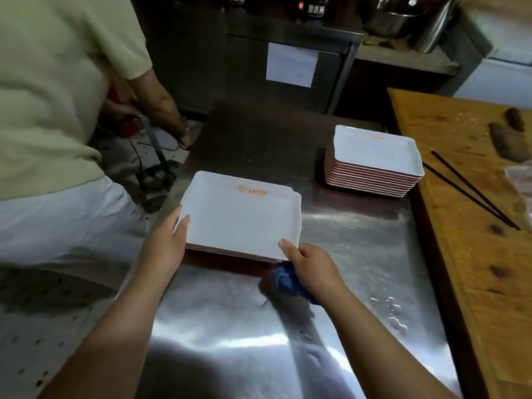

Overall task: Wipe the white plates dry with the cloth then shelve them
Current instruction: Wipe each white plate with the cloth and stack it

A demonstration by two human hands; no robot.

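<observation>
Hidden or unclear: the lower plates of the near stack (230,250) show only as thin reddish-brown edges under the top plate, so their number cannot be told. The orange print on the top plate (241,217) is too blurred to read. Most of the blue cloth (288,280) is covered by the right hand (312,269); only a bunched part shows below and to the left of it. The other person (57,110) is cut off at the top and left edges.

Left hand (167,243): reaches forward from the lower left; the thumb lies on the top plate's near left rim, and the fingers go under the stack's left edge out of sight. It grips the stack.

Right hand: comes in from the lower right, thumb pressed on the near right corner of the top plate, fingers curled down around the cloth. It grips both the cloth and the stack's corner.

Near stack: white rectangular plates held between the two hands, low over the steel desk (359,254); whether it touches the desk cannot be told.

Far stack (374,162): more white plates, well ahead and to the right of the right hand, standing on the desk beside the wooden board (475,254).

Beyond the right hand: dark chopsticks (472,191) lie on the board; water drops (394,312) sit on the desk to its right.
</observation>
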